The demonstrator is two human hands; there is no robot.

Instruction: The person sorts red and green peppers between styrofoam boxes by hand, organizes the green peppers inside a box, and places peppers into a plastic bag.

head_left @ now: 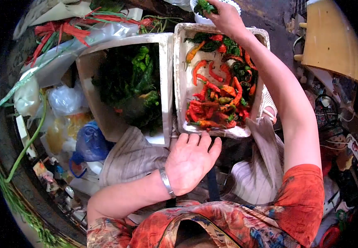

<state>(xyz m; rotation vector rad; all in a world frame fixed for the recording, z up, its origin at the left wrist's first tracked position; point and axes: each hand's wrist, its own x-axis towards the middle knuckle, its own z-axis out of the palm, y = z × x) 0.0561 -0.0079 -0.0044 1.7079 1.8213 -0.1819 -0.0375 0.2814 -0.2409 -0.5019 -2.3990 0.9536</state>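
Note:
A white foam box [180, 82] holds red, orange and some dark green peppers [220, 97]. At its near rim lies my left hand [189, 163], palm down with the fingers stretched out, fingertips at the edge and nothing seen in them. My right hand [227, 17] reaches past the box's far side. Its fingers are closed on a green pepper [206, 6] over a small white basket [199, 18], partly cut off by the top of the view. To the left, a second white box [166, 82] contains a dark heap of green peppers [142, 70].
Plastic bags, one of them a blue bag [91, 140], lie left of the boxes. Red and green ribbon strips [61, 33] are at the upper left. A tan plastic stool [334, 41] stands at the upper right, with clutter [331, 111] below it.

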